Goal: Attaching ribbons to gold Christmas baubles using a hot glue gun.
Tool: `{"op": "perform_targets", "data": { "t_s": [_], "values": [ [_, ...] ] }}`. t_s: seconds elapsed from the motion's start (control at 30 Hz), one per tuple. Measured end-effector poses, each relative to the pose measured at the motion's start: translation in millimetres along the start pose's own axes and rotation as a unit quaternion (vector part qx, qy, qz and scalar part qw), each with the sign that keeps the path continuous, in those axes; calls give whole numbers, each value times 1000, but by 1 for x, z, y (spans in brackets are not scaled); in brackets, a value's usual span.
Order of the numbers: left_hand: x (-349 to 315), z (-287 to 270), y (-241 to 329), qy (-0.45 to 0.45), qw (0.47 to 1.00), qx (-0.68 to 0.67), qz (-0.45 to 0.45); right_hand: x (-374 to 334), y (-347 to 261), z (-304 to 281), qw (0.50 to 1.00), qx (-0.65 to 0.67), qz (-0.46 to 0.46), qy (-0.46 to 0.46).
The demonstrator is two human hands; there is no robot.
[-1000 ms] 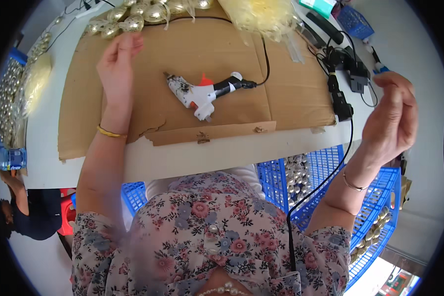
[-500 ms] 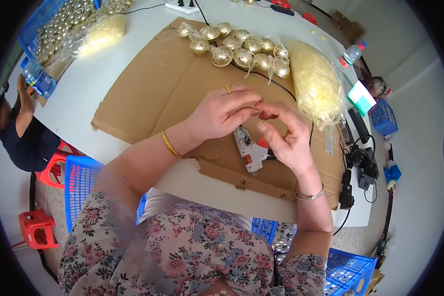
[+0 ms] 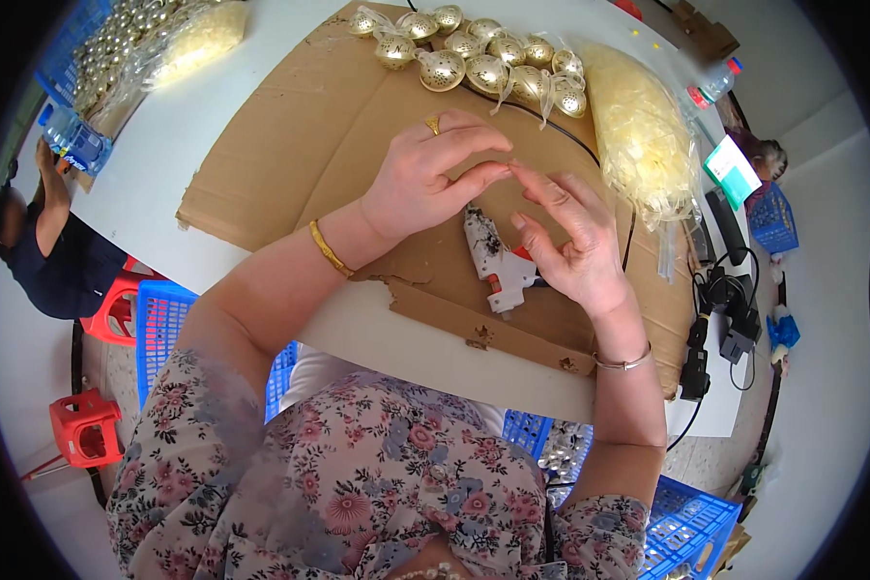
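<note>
My left hand (image 3: 437, 179) and my right hand (image 3: 578, 242) meet above the middle of a cardboard sheet (image 3: 290, 135). The left thumb tip touches or nearly touches the right index fingertip. On both hands thumb and index finger stand apart, and I see nothing held between them. Beneath and between them lies a white glue gun (image 3: 493, 256) with a dark-smudged nozzle, its handle toward me. Beyond the hands sit several perforated gold balls (image 3: 442, 70) in rows, with sheer ribbons (image 3: 548, 95) on some.
A clear bag of pale yellow pieces (image 3: 638, 135) lies right of the balls. Black adapters and cables (image 3: 730, 309) crowd the right table edge. Far left are a blue crate (image 3: 63, 48), a bottle (image 3: 72, 145) and a seated person (image 3: 48, 242). A red stool (image 3: 85, 428) stands on the floor.
The right thumb and fingers have spread apart from their closer curl, and the left thumb and index finger have parted wider. The whole view has shifted slightly; the glue gun shows more fully.
</note>
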State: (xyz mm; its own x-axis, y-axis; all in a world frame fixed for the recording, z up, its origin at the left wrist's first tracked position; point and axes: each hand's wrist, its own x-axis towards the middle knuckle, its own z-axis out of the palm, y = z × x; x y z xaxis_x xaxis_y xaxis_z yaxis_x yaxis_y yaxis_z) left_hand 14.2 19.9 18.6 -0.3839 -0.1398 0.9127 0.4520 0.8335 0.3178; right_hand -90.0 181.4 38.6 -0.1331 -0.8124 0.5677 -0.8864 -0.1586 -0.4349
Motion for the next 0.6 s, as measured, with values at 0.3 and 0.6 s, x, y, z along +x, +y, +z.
{"op": "perform_targets", "data": {
  "t_s": [0.3,0.6],
  "values": [
    [-2,3,-11,-52,992,54,104,-1,0,-6,997,-56,-48,19],
    [-1,2,-5,-22,979,176,103,-2,-8,2,999,30,21,-15]
  ]
}}
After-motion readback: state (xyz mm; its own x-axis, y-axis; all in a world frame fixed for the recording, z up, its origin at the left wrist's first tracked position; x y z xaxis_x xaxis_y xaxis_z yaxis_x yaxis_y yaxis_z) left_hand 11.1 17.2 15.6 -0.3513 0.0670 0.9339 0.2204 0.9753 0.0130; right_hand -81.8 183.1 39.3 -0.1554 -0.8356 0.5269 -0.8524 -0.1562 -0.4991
